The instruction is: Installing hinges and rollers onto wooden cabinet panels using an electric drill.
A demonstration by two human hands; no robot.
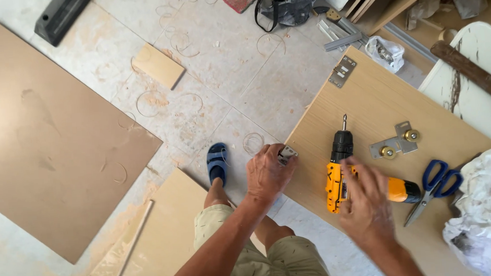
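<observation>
At the near corner of the wood-grain panel, I press my left hand flat on a small metal hinge, fingers spread, gripping nothing. My right hand hovers half-open, blurred, over the yellow drill lying mid-panel. A second hinge sits at the far corner; no screws visibly driven yet.

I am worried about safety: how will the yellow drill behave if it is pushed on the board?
The yellow drill lies flat on its side on the wooden board, so probably slides, not rolls. Its bulky body looks rigid and fairly heavy.
</observation>
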